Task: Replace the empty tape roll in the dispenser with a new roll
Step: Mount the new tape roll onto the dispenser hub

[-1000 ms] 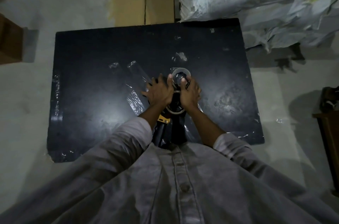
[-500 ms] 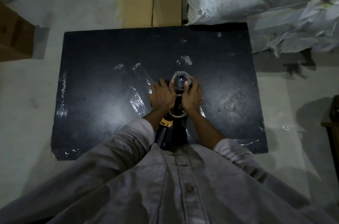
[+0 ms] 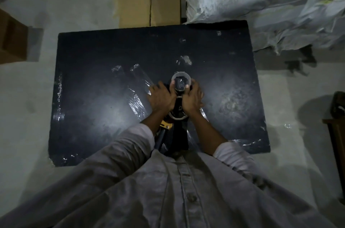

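Tape roll: a clear ring at the front end of the dispenser, over the middle of the black table.
Left hand: closed on the roll's left side, thumb on its rim, fingers spread toward the table.
Right hand: closed on the roll's right side, thumb on the rim opposite.
Second ring: a white ring shows just below the hands, on the dispenser body; which ring is the empty one I cannot tell.
Handling: probably light and stiff, with a slick outer face and a sticky loose end; best held by the two flat sides or through the core.
Change: against a second ago, both thumbs sit higher on the rim and the hands are closer together; the roll is in the same place.
Stray tape: crumpled clear strips lie left of the hands.
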`<state>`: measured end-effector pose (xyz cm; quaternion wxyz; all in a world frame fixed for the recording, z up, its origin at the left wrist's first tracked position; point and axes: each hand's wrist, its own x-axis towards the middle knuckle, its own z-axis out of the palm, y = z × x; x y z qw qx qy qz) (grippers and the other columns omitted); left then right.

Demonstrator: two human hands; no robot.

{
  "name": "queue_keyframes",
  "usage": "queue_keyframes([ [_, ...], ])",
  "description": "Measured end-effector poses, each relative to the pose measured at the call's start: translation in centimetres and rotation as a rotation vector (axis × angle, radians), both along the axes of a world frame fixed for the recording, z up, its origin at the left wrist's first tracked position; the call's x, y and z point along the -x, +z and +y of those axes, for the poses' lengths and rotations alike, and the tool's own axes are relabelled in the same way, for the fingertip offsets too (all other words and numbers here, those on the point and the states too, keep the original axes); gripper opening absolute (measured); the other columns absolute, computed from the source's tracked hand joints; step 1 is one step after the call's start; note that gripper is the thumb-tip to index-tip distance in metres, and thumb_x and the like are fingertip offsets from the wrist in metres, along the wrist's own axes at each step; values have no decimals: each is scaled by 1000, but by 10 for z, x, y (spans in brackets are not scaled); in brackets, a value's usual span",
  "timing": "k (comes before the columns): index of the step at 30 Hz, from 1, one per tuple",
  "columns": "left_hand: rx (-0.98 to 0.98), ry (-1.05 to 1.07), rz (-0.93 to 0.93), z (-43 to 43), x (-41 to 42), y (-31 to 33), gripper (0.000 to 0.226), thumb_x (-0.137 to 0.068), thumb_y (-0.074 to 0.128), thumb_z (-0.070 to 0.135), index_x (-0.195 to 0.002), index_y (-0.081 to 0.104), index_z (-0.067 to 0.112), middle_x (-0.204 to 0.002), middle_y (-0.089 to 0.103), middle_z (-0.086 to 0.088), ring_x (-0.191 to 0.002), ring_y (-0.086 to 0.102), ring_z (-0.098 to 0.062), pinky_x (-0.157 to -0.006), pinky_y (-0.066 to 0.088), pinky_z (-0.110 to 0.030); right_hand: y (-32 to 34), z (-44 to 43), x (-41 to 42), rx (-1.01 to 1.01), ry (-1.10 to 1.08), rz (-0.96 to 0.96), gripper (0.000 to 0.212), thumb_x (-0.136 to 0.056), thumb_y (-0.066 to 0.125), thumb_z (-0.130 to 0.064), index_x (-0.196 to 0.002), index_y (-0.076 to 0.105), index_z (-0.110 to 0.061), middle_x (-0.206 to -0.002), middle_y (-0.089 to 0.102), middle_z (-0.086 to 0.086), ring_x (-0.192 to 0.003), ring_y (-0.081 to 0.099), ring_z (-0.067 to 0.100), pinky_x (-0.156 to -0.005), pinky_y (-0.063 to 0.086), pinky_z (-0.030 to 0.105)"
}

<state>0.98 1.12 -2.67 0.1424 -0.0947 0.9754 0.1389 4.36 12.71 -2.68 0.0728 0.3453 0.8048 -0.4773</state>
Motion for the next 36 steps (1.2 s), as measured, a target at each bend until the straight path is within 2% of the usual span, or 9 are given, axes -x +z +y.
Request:
queue_keyframes([
  [4,-4,-10,-7,1,-1,-3,85,-108,9,76,-129,60,12,-143,64,-21,-140,48,-40,-111,38,-64,-3,4,-2,-24,-6,-9,50,-119,33,-48,-166,40,-32,-176,39,1,-165,24,31,-128,20,73],
  [8,33,-33,36,-1,-8,0,77,-111,13,70,-126,64,14,-138,66,-17,-136,49,-37,-108,38,-61,-7,3,-7,-135,39,22,42,-118,32,-43,-154,54,-41,-165,52,-5,-157,35,24,-122,26,68],
  [13,71,-57,44,2,-9,8,70,-113,17,64,-136,61,15,-151,58,-16,-153,38,-38,-115,30,-67,-21,4,-4,-316,63,27,44,-117,32,-43,-154,55,-37,-158,58,-4,-150,40,23,-113,27,59],
  [16,100,-99,66,6,-16,5,67,-113,22,64,-137,60,14,-146,61,-16,-144,47,-39,-111,37,-65,-38,1,-17,-432,11,79,46,-114,33,-44,-147,62,-30,-149,64,0,-142,50,27,-110,28,55],
  [18,173,-44,142,13,-9,0,62,-112,26,62,-134,60,15,-139,64,-15,-137,52,-39,-107,41,-62,-46,0,-10,-559,-67,126,38,-114,42,-42,-140,66,-27,-142,67,2,-136,56,31,-109,32,59],
  [19,145,3,90,12,-9,4,61,-112,27,62,-132,61,15,-137,65,-15,-135,52,-39,-107,40,-62,-49,1,-12,-530,-112,108,35,-114,44,-42,-138,66,-27,-140,67,3,-134,57,31,-109,35,60],
  [20,146,-28,115,11,-14,5,61,-112,27,62,-132,61,15,-136,65,-15,-134,52,-38,-108,39,-63,-53,-2,-17,-579,-95,96,35,-114,45,-43,-137,66,-28,-140,66,2,-134,57,31,-109,37,60],
  [26,129,-69,97,7,-13,8,67,-112,21,65,-140,55,15,-145,59,-12,-139,47,-35,-111,35,-65,-58,6,-6,-457,35,30,42,-117,37,-48,-149,59,-29,-166,47,2,-155,36,26,-117,26,62],
  [36,146,-71,141,9,-13,5,76,-111,16,67,-150,50,12,-149,57,-14,-142,47,-35,-115,33,-66,-55,4,-9,-424,20,65,46,-115,34,-45,-149,57,-24,-173,42,3,-166,27,27,-123,18,65],
])
